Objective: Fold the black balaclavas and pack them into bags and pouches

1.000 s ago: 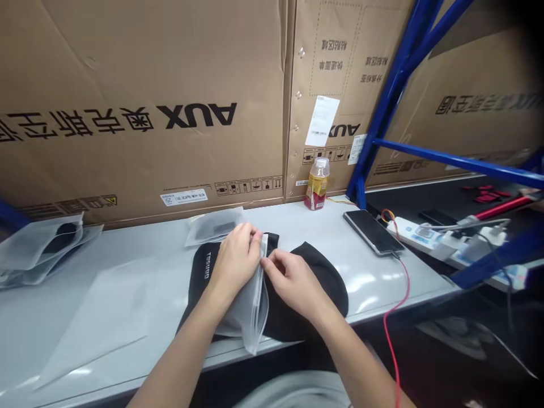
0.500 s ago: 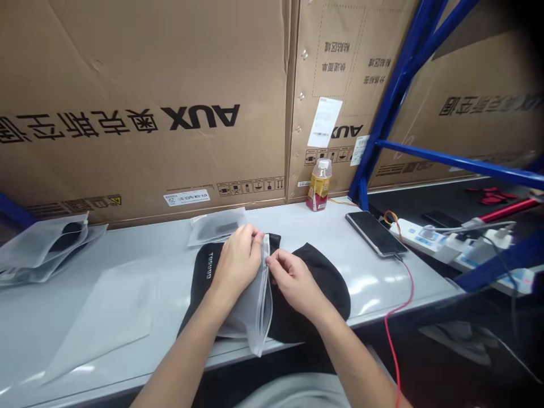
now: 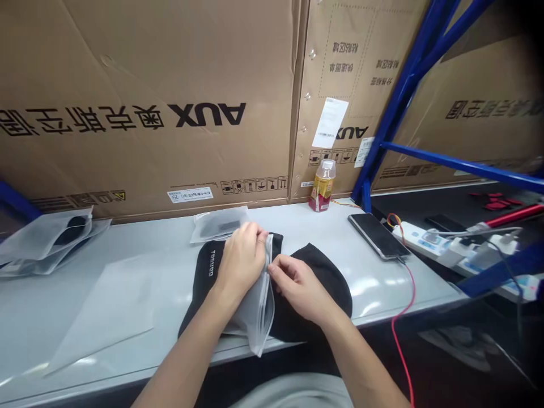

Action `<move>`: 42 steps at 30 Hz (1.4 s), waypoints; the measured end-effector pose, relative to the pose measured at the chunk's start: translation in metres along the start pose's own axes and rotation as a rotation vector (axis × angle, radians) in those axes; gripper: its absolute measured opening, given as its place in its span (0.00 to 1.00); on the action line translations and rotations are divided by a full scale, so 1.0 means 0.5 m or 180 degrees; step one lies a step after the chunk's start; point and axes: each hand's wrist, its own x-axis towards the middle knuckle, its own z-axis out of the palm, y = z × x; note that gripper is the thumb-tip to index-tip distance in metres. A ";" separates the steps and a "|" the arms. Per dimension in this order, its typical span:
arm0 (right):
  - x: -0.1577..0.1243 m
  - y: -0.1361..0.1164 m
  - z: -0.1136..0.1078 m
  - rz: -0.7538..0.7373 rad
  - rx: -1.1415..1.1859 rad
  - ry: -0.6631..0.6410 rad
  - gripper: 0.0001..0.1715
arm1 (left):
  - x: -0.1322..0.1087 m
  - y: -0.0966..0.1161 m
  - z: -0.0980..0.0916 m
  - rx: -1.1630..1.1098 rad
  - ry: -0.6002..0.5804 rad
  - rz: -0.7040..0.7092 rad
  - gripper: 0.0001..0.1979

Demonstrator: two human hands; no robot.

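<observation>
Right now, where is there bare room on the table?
The table is bare between the black fabric, bottle and phone, and between the leftmost bags and rear bag, behind the flat sheet. The front middle is crowded: left hand, right hand, frosted bag and fabric.

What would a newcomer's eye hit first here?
The big AUX carton filling the left background, its lettering upside down. Then, front centre, the left hand and right hand pinching the edge of a frosted zip bag, black cloth to either side. Last, the red cable running from the phone down past the front edge of the worktop.
</observation>
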 end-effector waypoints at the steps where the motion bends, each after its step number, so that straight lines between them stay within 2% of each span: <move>1: -0.005 -0.005 0.004 0.0014 -0.0064 -0.0003 0.21 | 0.002 0.001 -0.003 0.0019 0.0018 0.0000 0.12; 7: -0.037 -0.033 0.023 0.0122 -0.0309 -0.0153 0.20 | 0.016 0.000 -0.017 0.0097 0.0069 0.0000 0.11; 12: -0.079 -0.056 0.046 0.0430 -0.0459 -0.0408 0.20 | 0.030 0.000 -0.019 0.0185 -0.0024 0.0130 0.11; 15: -0.099 -0.060 0.070 0.0441 -0.0539 -0.0499 0.18 | 0.045 0.020 -0.008 0.0250 -0.0215 0.0425 0.11; 18: -0.112 -0.057 0.086 0.0412 -0.0679 -0.0496 0.16 | 0.051 0.054 0.009 0.0307 -0.0562 0.0871 0.10; 21: -0.124 -0.064 0.063 0.0400 -0.0876 -0.0998 0.11 | 0.030 0.073 0.022 0.0390 -0.0904 0.1124 0.07; 23: -0.128 -0.077 0.019 0.0352 -0.1032 -0.1410 0.06 | -0.003 0.065 0.024 0.0533 -0.0942 0.0930 0.14; 24: -0.126 -0.083 -0.008 0.0270 -0.1152 -0.1419 0.07 | -0.023 0.055 0.024 0.0626 -0.0903 0.0734 0.18; 26: -0.109 -0.090 -0.057 0.0118 -0.1226 -0.1149 0.14 | -0.061 0.029 0.021 0.0778 -0.0829 0.0354 0.26; 27: -0.095 -0.089 -0.075 -0.0033 -0.1385 -0.0747 0.18 | -0.077 0.016 0.020 0.0810 -0.0835 0.0249 0.28; 29: -0.059 -0.074 -0.087 -0.0442 -0.1943 0.0197 0.17 | -0.098 -0.004 0.016 0.0774 -0.0956 0.0291 0.30; 30: -0.041 -0.062 -0.083 -0.0686 -0.2182 0.0436 0.18 | -0.104 -0.010 0.015 0.0728 -0.1033 0.0393 0.30; 32: -0.011 -0.032 -0.061 -0.1106 -0.2443 0.0192 0.24 | -0.110 -0.015 0.016 0.0660 -0.1116 0.0582 0.28; 33: 0.000 -0.017 -0.048 -0.1134 -0.2509 0.0117 0.26 | -0.112 -0.014 0.018 0.0650 -0.1109 0.0626 0.28; 37: 0.010 0.035 -0.017 -0.0752 -0.2639 -0.0010 0.31 | -0.131 -0.009 0.042 0.0666 -0.0922 0.0505 0.29; 42: 0.001 0.054 -0.021 -0.0490 -0.2615 -0.0102 0.33 | -0.158 -0.015 0.075 0.0594 -0.0801 0.0291 0.30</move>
